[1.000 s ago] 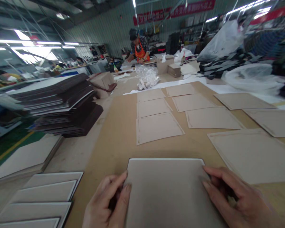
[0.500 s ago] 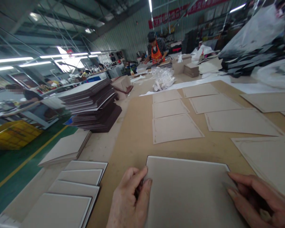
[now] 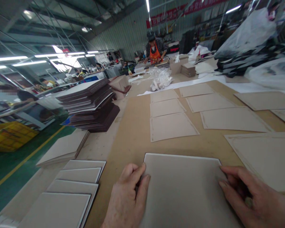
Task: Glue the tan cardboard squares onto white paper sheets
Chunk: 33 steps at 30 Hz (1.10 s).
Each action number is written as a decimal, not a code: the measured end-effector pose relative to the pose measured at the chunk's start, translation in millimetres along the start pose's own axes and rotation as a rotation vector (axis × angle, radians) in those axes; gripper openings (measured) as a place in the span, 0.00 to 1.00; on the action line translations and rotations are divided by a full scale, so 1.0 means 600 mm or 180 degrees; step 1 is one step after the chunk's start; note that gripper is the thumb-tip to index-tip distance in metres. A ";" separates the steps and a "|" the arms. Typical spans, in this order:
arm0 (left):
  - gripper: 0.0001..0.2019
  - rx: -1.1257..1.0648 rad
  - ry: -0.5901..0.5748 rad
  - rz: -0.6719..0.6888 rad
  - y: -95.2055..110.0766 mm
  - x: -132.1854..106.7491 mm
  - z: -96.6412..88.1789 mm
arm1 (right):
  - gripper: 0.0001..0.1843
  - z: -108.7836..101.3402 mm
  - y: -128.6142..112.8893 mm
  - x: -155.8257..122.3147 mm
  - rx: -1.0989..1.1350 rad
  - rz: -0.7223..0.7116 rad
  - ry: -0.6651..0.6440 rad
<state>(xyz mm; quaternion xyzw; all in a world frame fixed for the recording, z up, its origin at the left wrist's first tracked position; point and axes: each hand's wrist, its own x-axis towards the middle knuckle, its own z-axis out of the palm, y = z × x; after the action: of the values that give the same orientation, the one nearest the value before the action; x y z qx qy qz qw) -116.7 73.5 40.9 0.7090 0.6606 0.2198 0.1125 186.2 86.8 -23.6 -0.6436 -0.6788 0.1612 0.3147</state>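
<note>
Your left fingers [image 3: 143,187] and right fingers [image 3: 237,172] pinch opposite side edges of the grey-beige board [image 3: 182,190] over the tabletop [image 3: 128,139]; judged light, stiff, smooth-faced: best held there, by the far corners.

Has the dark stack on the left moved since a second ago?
No. The dark stack keeps its place on the table, just before the brown block; all three sit further right only because the view turned.

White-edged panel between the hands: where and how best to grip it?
Probably by both side edges near the far corners, left hand from the left, right hand from the right: the panel is flat and broad, with straight opposite edges.
</note>
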 end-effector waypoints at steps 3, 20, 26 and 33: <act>0.16 0.0135 0.0066 0.0125 -0.003 0.002 0.001 | 0.14 -0.005 -0.017 0.002 -0.0062 -0.0123 0.0018; 0.25 0.1561 -0.0270 0.1753 0.006 0.001 0.003 | 0.25 -0.042 -0.085 0.008 -0.1173 -0.0624 -0.0662; 0.23 0.1312 0.0211 0.1785 -0.002 -0.052 0.008 | 0.20 -0.045 -0.048 0.032 -0.0202 -0.0501 -0.0362; 0.24 0.0929 0.0176 0.1504 0.001 -0.065 0.014 | 0.20 -0.018 -0.038 0.068 0.0132 -0.0234 -0.0212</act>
<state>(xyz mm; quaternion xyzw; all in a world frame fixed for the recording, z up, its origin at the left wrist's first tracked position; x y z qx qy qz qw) -113.5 36.0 27.2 0.8458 0.5045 0.1617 -0.0632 176.6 122.0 7.6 -0.6058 -0.7086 0.1849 0.3110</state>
